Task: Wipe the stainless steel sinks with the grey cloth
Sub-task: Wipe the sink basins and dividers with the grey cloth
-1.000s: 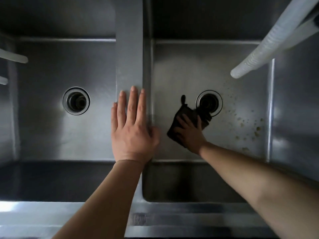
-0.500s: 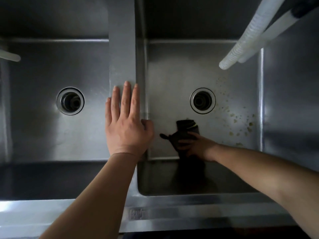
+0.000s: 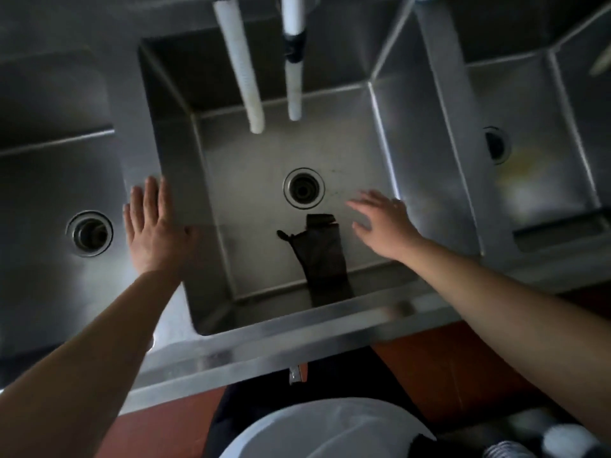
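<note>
The person has 2 bare forearms, with no sleeves, watch or rings visible on the left hand [image 3: 155,229] or the right hand [image 3: 383,223]. Lower in the view is a white garment [image 3: 327,428] over the body, and dark trousers [image 3: 231,411] below it.

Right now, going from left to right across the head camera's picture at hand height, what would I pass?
Left sink's drain → left hand, flat on the divider → middle sink's drain → grey cloth lying loose → right hand, open above the basin → right sink's drain.
</note>
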